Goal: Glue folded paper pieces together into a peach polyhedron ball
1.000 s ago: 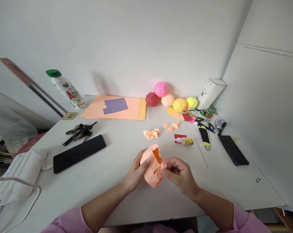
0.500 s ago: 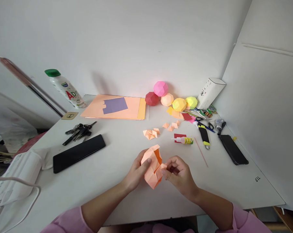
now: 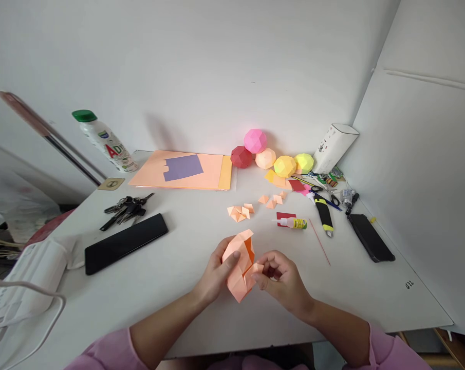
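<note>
A peach faceted paper ball, part open on its right side, is held above the near part of the table. My left hand is closed round its left side, thumb on the front facets and fingers behind. With thumb and forefinger, my right hand pinches a paper edge at the ball's open right side. Beyond the ball lie folded peach paper pieces and some loose ones. A small glue bottle rests on its side across a dark red paper piece.
Finished paper balls stand by the wall. A cutter knife, scissors and a black case lie right. On the left are a phone, keys, paper sheets, a bottle and a power strip.
The paper ball has turned slightly and shifted a little left and down. My right hand has followed it to the left, still pinching the paper edge.
</note>
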`<state>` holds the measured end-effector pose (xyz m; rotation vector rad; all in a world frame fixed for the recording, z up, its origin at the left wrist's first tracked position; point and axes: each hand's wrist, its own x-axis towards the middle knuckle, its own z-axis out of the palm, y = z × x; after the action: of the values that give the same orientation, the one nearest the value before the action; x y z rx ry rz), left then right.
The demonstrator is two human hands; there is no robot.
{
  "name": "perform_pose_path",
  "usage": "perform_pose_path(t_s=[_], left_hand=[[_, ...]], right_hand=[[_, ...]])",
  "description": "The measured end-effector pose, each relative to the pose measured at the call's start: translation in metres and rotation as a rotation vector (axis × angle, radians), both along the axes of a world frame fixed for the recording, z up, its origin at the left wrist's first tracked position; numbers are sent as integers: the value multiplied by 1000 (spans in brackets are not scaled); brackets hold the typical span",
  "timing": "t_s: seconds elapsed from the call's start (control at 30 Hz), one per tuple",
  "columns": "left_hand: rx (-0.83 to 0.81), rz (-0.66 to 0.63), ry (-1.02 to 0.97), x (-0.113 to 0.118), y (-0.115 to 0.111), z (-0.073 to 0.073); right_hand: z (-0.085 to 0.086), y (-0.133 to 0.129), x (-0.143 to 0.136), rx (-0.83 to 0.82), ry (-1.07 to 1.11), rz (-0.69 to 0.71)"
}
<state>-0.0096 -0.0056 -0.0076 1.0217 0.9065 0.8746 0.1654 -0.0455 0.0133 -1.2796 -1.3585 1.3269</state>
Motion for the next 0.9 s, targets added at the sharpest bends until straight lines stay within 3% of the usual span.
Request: perform_pose_path(t_s=[0.57,0.9], left_hand=[[68,-2,51,-2,-2,5],[55,-15,24,-1,-1,3]], right_hand=[[5,2,-2,-87,12,22],[-1,2,-1,-86,90,32]])
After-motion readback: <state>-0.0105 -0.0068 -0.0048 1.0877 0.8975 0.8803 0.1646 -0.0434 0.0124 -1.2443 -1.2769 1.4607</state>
